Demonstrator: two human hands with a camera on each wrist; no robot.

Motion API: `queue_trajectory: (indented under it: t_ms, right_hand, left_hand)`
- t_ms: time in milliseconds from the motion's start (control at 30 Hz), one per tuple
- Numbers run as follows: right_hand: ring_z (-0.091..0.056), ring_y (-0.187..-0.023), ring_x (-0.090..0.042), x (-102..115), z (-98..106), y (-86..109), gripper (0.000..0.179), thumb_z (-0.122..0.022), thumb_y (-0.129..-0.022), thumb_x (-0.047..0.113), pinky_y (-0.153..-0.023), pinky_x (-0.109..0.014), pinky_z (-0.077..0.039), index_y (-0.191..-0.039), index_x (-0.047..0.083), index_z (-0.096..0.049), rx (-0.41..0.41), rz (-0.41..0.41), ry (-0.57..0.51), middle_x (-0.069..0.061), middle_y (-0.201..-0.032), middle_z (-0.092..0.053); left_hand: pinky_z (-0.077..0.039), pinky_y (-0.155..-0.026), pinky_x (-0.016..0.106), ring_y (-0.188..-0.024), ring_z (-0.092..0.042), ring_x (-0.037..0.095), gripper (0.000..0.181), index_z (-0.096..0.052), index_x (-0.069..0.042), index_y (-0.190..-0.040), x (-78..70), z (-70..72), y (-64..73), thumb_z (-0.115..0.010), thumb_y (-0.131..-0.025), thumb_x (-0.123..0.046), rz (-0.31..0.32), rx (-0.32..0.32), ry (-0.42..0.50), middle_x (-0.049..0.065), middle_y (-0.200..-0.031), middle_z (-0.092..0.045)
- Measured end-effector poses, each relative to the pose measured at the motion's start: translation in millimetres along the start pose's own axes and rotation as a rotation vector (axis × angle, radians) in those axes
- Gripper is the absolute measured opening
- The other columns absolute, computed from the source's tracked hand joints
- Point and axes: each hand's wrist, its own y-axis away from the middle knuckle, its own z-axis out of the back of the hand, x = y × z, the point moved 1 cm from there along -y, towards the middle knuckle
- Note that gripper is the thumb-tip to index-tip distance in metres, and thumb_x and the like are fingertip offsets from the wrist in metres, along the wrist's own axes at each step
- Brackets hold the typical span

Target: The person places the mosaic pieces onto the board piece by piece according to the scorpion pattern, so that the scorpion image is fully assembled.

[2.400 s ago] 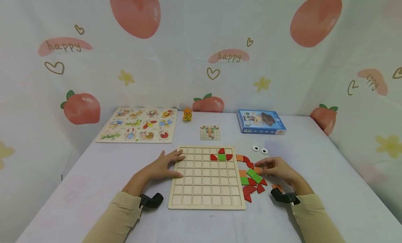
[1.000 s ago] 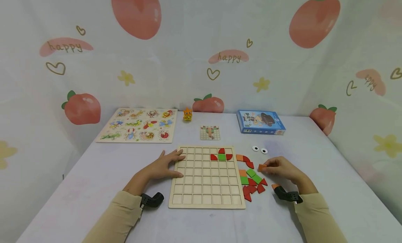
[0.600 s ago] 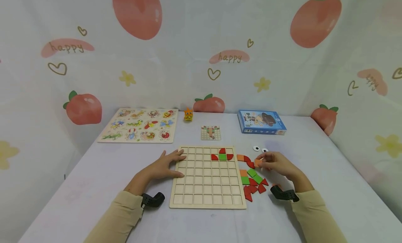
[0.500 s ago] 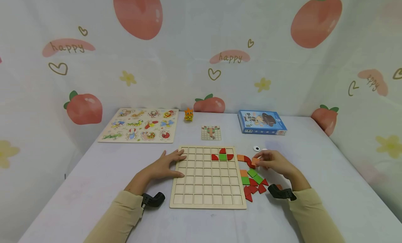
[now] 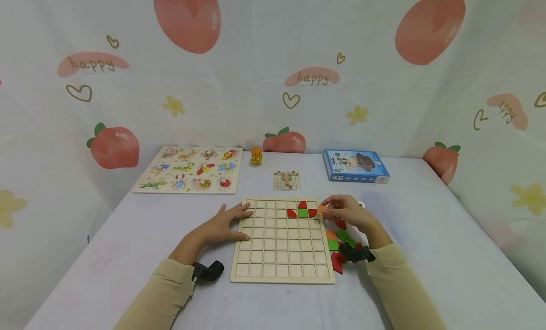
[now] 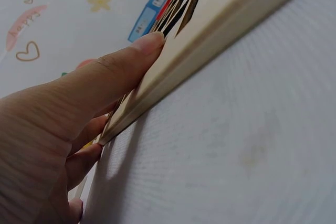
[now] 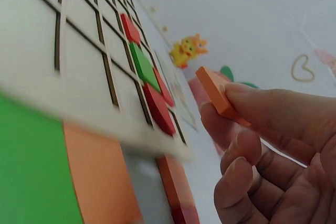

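Note:
A wooden grid board [image 5: 269,258] lies flat in the middle of the table. Near its far right corner sit a green square tile [image 5: 302,213] and three red quarter-round tiles, one of them a red tile [image 5: 292,213] to the left. My left hand [image 5: 219,225] rests on the board's left edge with spread fingers; in the left wrist view its thumb [image 6: 149,43] touches the top of the rim. Between thumb and fingers my right hand [image 5: 351,214] pinches an orange square tile [image 7: 216,94], held above the board's right edge by the red tiles.
Loose tiles lie right of the board, among them an orange tile [image 5: 331,234], a green tile [image 5: 333,245] and red tiles [image 5: 337,262], partly hidden by the right arm. Behind are a pattern card [image 5: 286,180], an insect puzzle [image 5: 187,171], a toy figure [image 5: 256,155] and a blue box [image 5: 356,166].
My right hand has picked up the orange tile from the loose pieces and carried it left to the board's right edge. The left hand stays on the board.

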Motion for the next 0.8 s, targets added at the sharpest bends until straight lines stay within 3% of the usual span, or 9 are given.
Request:
queue_trajectory:
  t_ms: [267, 567, 800]
  right_hand:
    - [-0.047, -0.059, -0.014, 11, -21, -20.2, 0.032, -0.062, -0.09, 0.017, -0.053, -0.027, -0.042, -0.114, -0.004, -0.06, 0.042, 0.038, -0.073, -0.006, -0.077, -0.063]
    - [-0.048, -0.06, -0.011, 25, -49, -40.8, 0.028, -0.064, -0.088, 0.017, -0.056, -0.025, -0.043, -0.11, -0.001, -0.064, 0.078, 0.044, -0.096, 0.002, -0.075, -0.062]
    - [-0.043, -0.054, -0.012, 40, -64, -49.6, 0.025, -0.061, -0.089, 0.011, -0.053, -0.024, -0.038, -0.109, -0.004, -0.064, 0.056, 0.05, -0.122, -0.002, -0.067, -0.056]
  left_hand:
    - [0.011, -0.115, 0.054, -0.145, -0.011, 0.028, 0.076, -0.046, -0.014, -0.139, 0.1, 0.1, 0.2, -0.074, -0.075, -0.044, 0.008, 0.0, 0.007, 0.005, -0.155, -0.024]
    - [0.01, -0.115, 0.053, -0.145, -0.012, 0.028, 0.075, -0.046, -0.013, -0.139, -0.5, 0.4, 0.9, -0.073, -0.076, -0.044, 0.006, -0.001, -0.003, 0.005, -0.155, -0.024]
    - [0.01, -0.115, 0.054, -0.145, -0.012, 0.028, 0.076, -0.046, -0.013, -0.139, -1.2, 0.6, -0.2, -0.073, -0.076, -0.044, 0.0, 0.0, -0.004, 0.005, -0.155, -0.024]
